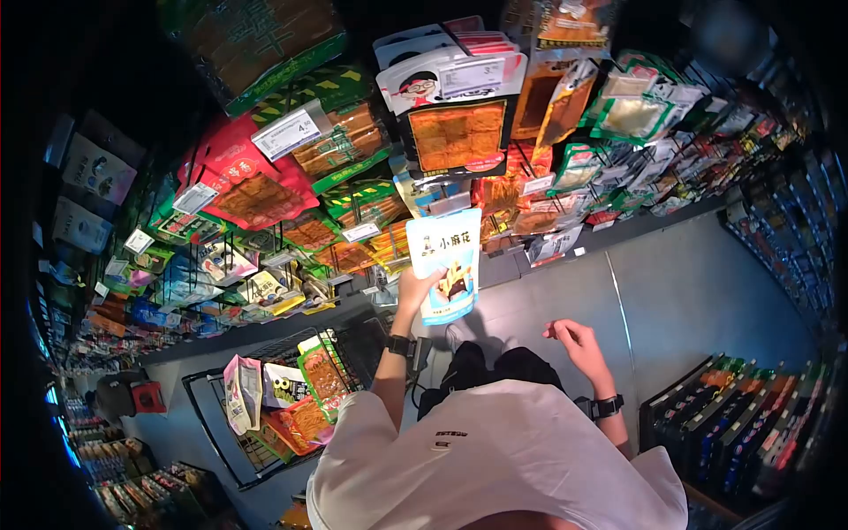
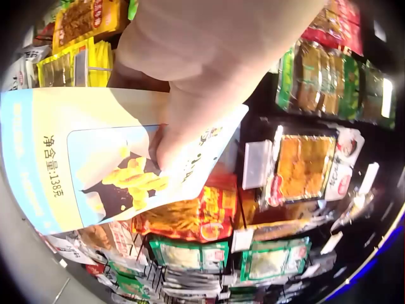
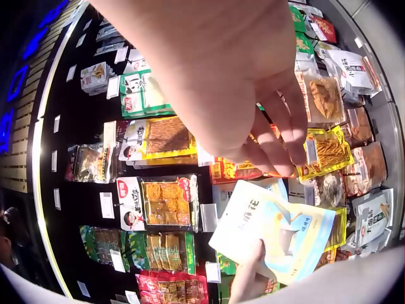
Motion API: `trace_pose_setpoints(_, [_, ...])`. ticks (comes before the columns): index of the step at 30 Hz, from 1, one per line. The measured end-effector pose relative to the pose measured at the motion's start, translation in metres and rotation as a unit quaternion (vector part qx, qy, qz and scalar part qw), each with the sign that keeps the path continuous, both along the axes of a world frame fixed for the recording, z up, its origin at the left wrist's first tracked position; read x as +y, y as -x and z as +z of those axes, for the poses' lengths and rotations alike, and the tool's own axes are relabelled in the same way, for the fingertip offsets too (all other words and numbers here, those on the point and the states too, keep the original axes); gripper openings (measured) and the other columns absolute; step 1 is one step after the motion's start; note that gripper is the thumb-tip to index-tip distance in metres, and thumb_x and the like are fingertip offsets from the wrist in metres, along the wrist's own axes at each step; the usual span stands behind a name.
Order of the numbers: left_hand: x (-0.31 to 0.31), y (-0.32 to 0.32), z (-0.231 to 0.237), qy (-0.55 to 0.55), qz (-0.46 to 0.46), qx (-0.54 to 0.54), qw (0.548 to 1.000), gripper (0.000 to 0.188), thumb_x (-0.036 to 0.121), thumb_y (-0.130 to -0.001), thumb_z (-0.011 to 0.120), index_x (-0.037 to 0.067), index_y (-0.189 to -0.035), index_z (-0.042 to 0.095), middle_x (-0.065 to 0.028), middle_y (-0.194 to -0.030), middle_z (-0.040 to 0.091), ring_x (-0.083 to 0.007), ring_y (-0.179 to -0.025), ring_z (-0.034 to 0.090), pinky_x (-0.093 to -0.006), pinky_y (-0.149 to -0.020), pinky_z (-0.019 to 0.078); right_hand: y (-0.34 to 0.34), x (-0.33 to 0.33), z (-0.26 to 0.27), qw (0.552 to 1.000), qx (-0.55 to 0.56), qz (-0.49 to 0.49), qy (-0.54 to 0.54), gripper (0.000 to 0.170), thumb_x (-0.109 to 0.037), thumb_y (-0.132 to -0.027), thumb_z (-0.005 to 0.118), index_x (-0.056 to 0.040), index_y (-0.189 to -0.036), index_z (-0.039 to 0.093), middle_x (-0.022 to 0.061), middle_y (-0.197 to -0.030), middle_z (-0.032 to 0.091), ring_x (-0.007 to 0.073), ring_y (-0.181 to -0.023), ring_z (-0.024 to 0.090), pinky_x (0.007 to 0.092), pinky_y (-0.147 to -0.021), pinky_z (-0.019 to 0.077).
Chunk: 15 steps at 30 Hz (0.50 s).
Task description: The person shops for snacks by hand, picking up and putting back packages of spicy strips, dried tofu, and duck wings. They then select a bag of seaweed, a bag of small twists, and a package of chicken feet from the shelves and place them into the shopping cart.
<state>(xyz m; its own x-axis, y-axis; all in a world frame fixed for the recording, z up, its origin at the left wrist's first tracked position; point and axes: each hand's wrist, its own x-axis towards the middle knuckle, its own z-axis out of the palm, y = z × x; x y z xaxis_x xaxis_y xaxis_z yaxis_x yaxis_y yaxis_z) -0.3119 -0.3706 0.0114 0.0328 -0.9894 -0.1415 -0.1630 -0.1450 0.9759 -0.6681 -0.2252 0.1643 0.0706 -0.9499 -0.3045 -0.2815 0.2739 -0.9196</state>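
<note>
My left hand (image 1: 412, 290) grips a white and light-blue snack bag (image 1: 452, 234) by its side, thumb laid across the printed front and the other fingers hidden behind it. The left wrist view shows the thumb pressing on the bag (image 2: 50, 183) near its picture of golden fried twists. The bag is upright, its front facing me, in front of the shelf. My right hand (image 1: 576, 343) hangs to the right of it with loosely bent fingers and holds nothing. In the right wrist view the right hand (image 3: 234, 82) overlaps the shelf packets, apart from the bag.
Hanging snack packets (image 1: 455, 137) with price tags (image 1: 287, 131) fill the shelf ahead. A black wire cart (image 1: 201, 380) at lower left holds several packets, including a green-edged one (image 1: 324, 382). More racks of goods (image 1: 733, 424) stand at right, beyond the grey floor (image 1: 654, 291).
</note>
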Motion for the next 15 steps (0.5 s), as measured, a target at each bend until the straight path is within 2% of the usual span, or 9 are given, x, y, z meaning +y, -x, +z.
trace_pose_setpoints(1, [-0.009,-0.002,-0.005,-0.004,0.011,0.065,0.998,0.034,0.025,-0.084,0.082,-0.003,-0.102,0.075,-0.0119,-0.091,0.078,-0.0164,-0.079,0.074,-0.0315,-0.07,0.0572,-0.001,-0.009,-0.002,1.0,-0.003,0.005,0.0,0.031,-0.021,-0.107,0.053,0.0045,-0.11,0.071,0.0092,-0.095,0.076,0.0154,-0.093,0.07,0.0308,-0.088,0.0538])
trace_pose_setpoints(4, [-0.029,-0.004,-0.005,-0.047,-0.008,0.08,0.996,0.035,0.022,-0.085,0.081,-0.003,-0.108,0.074,-0.0101,-0.095,0.077,-0.0146,-0.081,0.073,-0.03,-0.072,0.0573,0.009,-0.03,-0.014,1.0,0.0,0.03,-0.004,0.031,-0.021,-0.107,0.054,0.0046,-0.109,0.071,0.0085,-0.094,0.076,0.0147,-0.093,0.069,0.0303,-0.088,0.0533])
trace_pose_setpoints(7, [-0.032,0.007,0.03,-0.031,-0.025,0.11,0.993,0.033,0.021,-0.086,0.081,-0.004,-0.107,0.074,-0.009,-0.093,0.077,-0.0135,-0.082,0.072,-0.0288,-0.074,0.057,0.016,-0.053,-0.026,0.999,0.003,0.046,0.0,0.03,-0.021,-0.106,0.055,0.0046,-0.108,0.07,0.0085,-0.094,0.075,0.0138,-0.092,0.069,0.0299,-0.088,0.0529])
trace_pose_setpoints(9, [-0.04,0.0,0.021,-0.01,-0.062,0.078,0.995,0.029,0.018,-0.087,0.079,-0.003,-0.105,0.075,-0.0088,-0.094,0.077,-0.0123,-0.083,0.071,-0.0283,-0.073,0.0567,0.02,-0.067,-0.03,0.999,-0.012,0.045,-0.005,0.029,-0.02,-0.106,0.055,0.0044,-0.109,0.07,0.0088,-0.094,0.075,0.0134,-0.092,0.068,0.0298,-0.087,0.0527])
trace_pose_setpoints(11, [-0.044,0.0,0.02,0.022,-0.034,0.015,0.999,0.029,0.018,-0.086,0.08,-0.003,-0.105,0.075,-0.0085,-0.094,0.077,-0.0119,-0.082,0.071,-0.0286,-0.072,0.0566,0.022,-0.081,-0.033,0.999,-0.014,0.046,0.001,0.031,-0.021,-0.107,0.053,0.0046,-0.11,0.07,0.009,-0.095,0.075,0.0141,-0.092,0.068,0.0303,-0.088,0.0528])
trace_pose_setpoints(14, [-0.047,0.005,0.031,-0.009,0.028,0.059,0.998,0.031,0.019,-0.086,0.082,-0.004,-0.105,0.074,-0.0081,-0.093,0.077,-0.0119,-0.082,0.071,-0.0285,-0.071,0.0566,0.023,-0.092,-0.035,0.998,0.0,0.06,-0.003,0.035,-0.025,-0.108,0.051,0.0048,-0.111,0.07,0.0095,-0.097,0.075,0.0156,-0.094,0.069,0.0317,-0.09,0.0537])
trace_pose_setpoints(15, [-0.047,0.006,0.035,-0.022,0.022,0.054,0.998,0.031,0.019,-0.086,0.082,-0.004,-0.104,0.074,-0.0081,-0.093,0.077,-0.0118,-0.081,0.071,-0.0284,-0.072,0.0566,0.021,-0.095,-0.032,0.998,-0.002,0.061,-0.008,0.035,-0.025,-0.108,0.051,0.0047,-0.111,0.07,0.0096,-0.097,0.075,0.0156,-0.094,0.069,0.0317,-0.09,0.0537])
